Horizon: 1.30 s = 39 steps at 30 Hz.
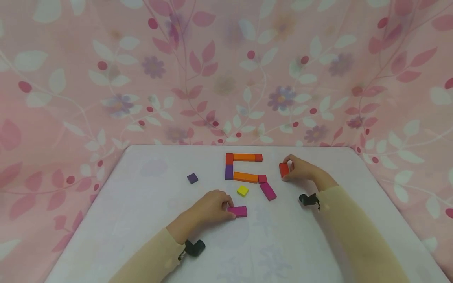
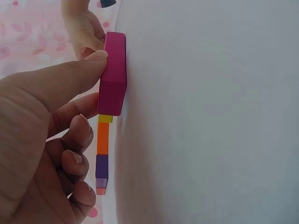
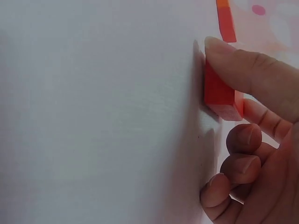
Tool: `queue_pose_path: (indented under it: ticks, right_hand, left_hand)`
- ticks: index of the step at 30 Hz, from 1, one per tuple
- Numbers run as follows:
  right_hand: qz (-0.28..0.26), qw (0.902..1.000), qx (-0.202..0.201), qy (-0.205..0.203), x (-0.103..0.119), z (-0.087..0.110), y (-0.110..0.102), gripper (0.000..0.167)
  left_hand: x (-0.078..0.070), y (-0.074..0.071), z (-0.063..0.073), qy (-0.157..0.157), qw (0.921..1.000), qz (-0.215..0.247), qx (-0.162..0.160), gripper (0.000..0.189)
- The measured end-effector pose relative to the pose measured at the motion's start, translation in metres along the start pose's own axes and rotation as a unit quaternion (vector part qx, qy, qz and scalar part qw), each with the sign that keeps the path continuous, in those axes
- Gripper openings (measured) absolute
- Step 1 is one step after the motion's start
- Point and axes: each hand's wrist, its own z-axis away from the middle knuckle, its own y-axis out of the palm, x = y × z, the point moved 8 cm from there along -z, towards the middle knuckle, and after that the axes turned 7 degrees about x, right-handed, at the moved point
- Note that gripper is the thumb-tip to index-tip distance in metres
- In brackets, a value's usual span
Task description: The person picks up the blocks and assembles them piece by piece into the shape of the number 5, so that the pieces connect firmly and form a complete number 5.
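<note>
My left hand pinches a magenta rectangular block by its left end, near the middle front of the table; the left wrist view shows the thumb on one face of this block. Off to the right, my right hand grips a red block between thumb and fingers, seen also as a red block in the right wrist view. Between the hands lie a yellow block, a second magenta block set at a slant, and a small crimson block touching an orange block.
Behind, a purple block, a red-orange block, a long orange block and a small red block form a bracket shape. A dark purple block lies apart at left. A floral curtain hangs behind the white-covered table.
</note>
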Motion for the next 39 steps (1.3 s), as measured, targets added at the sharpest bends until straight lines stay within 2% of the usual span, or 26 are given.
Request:
queue_pose_path:
  ticks: [7,14,22,39]
  right_hand:
    - [-0.006,1.0,-0.001,-0.001,0.006,0.014,0.01,0.071]
    - [-0.008,0.9996,0.001,-0.027,0.019,0.033,0.023,0.07]
    - [-0.009,0.9996,0.023,-0.012,0.032,0.052,0.043,0.072]
    - [0.011,0.9988,0.046,-0.011,0.045,0.069,0.073,0.071]
  left_hand:
    - [0.002,0.003,0.001,-0.002,1.0,0.0,0.006,0.029]
    - [-0.002,0.005,0.003,0.01,0.9999,-0.001,0.008,0.029]
    - [-0.006,0.011,0.001,0.019,0.9997,0.0,0.012,0.027]
    - [-0.023,0.019,-0.002,0.031,0.9994,0.009,0.014,0.025]
